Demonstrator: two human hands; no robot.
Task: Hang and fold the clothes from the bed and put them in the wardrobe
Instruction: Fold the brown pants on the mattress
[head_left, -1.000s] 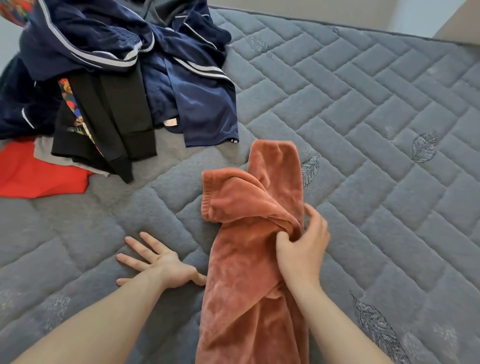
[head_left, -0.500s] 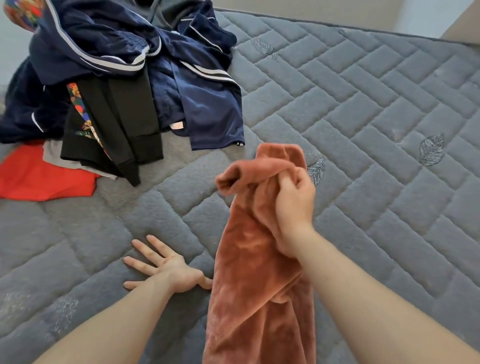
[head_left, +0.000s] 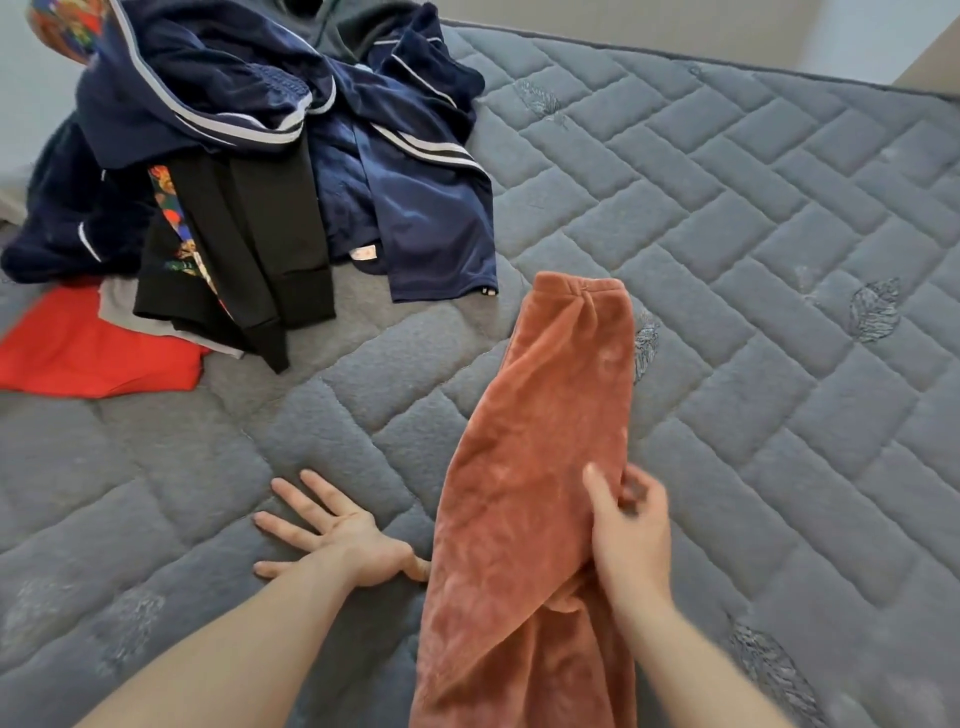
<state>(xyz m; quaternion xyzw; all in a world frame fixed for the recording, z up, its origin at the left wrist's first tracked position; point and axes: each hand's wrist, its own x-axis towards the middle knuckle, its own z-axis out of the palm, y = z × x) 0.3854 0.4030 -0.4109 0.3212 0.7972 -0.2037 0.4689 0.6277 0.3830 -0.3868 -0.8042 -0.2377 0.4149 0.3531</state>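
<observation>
A rust-coloured fleece garment (head_left: 540, 441) lies stretched lengthwise on the grey quilted mattress (head_left: 753, 260), its far end flat and its near end running out of the bottom of the view. My left hand (head_left: 337, 535) presses flat on the mattress with fingers spread, the thumb touching the garment's left edge. My right hand (head_left: 631, 530) is at the garment's right edge, thumb on top of the fabric and fingers curled at the edge, pinching it. The hand is slightly blurred.
A heap of clothes sits at the far left of the bed: navy striped sportswear (head_left: 270, 104), a black garment (head_left: 249, 244) with a colourful print, and a red piece (head_left: 88, 348). Bare mattress spreads to the right and the far side.
My right hand lifted the folded-over upper part of the rust garment, laid it out straight away from me, then came back to the right edge. My left hand stayed put.
</observation>
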